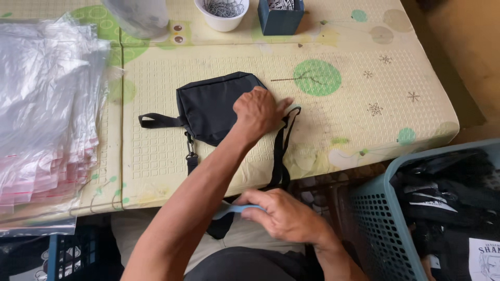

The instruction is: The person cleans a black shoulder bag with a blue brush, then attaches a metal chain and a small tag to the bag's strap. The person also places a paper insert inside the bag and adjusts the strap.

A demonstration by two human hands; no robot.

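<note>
One black bag [211, 106], one white cup [222, 15], two hands [258, 112].

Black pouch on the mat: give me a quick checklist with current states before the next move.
1. Pouch flat on the mat: ok.
2. Left hand pressing the pouch's right edge: ok.
3. Right hand gripping the pale blue strip below the table edge: ok.
4. Black strap free of tangles: cannot tell; it drops over the table edge towards the lap.
5. Wrist loop lying clear on the mat at the left: ok.
6. Plastic bags stacked at the left, apart from the pouch: ok.
</note>
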